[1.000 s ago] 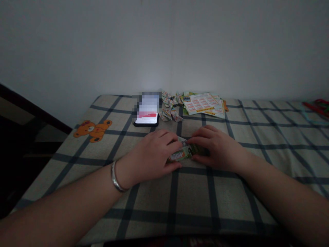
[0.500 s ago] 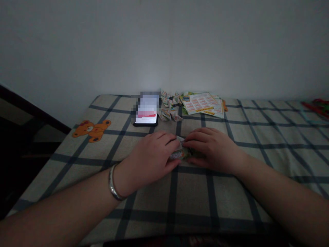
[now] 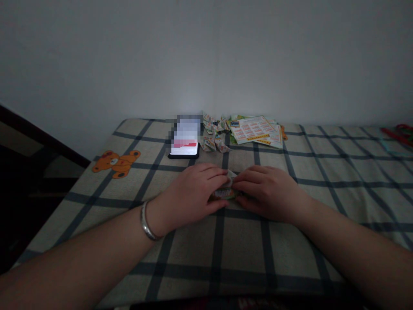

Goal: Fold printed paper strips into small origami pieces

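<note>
In the head view, a small piece of printed, folded paper (image 3: 226,193) lies low over the checked cloth, between my two hands. My left hand (image 3: 200,189), with a silver bangle on its wrist, grips the paper's left part between fingers and thumb. From the other side, my right hand (image 3: 266,189) pinches the right end, its fingers bent over it. Most of the paper is covered by my fingers, so its full shape is hidden.
Beyond my hands lie a lit phone (image 3: 183,140), several folded paper pieces (image 3: 213,140) and a stack of printed sheets (image 3: 253,130) near the wall. An orange bear figure (image 3: 116,162) is on the checked cloth (image 3: 193,258) at left. Something red (image 3: 403,131) sits far right.
My right hand has come slightly lower and its fingers are drawn closer together on the paper. The left hand stays about where it was, and the paper's printed side has shifted a little.
</note>
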Tool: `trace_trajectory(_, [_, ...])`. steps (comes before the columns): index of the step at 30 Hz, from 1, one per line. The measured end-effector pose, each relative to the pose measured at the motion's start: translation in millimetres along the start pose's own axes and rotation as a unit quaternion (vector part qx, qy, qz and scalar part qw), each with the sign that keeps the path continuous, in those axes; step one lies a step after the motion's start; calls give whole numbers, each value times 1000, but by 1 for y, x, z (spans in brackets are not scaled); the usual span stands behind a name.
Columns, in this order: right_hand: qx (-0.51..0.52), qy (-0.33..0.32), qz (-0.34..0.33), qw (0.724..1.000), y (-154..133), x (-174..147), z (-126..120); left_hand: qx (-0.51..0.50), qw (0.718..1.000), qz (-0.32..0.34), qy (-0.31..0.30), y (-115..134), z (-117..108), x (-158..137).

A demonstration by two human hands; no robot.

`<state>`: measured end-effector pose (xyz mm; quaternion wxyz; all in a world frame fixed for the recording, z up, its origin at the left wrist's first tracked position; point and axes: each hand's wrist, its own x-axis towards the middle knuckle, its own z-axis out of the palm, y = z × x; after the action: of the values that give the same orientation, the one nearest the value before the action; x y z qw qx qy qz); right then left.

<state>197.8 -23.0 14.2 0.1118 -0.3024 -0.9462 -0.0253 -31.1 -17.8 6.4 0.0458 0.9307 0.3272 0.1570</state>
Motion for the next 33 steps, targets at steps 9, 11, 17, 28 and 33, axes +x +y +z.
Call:
trace_trajectory(9, [27, -2, -8, 1000, 2, -1, -1, -3, 1000, 8, 4, -2, 1, 0])
trace_trajectory(11, [9, -7, -15, 1000, 1, -1, -1, -5, 1000, 10, 4, -2, 2, 0])
trace_trajectory(17, [-94, -3, -70, 993, -1, -2, 0, -2, 1000, 20, 5, -5, 2, 1])
trace_trajectory(28, [-55, -11, -7, 998, -1, 0, -1, 100, 992, 77, 32, 2, 2, -2])
trace_trajectory(33, [-11, -18, 27, 999, -1, 2, 0, 74, 995, 58, 40, 1, 1, -1])
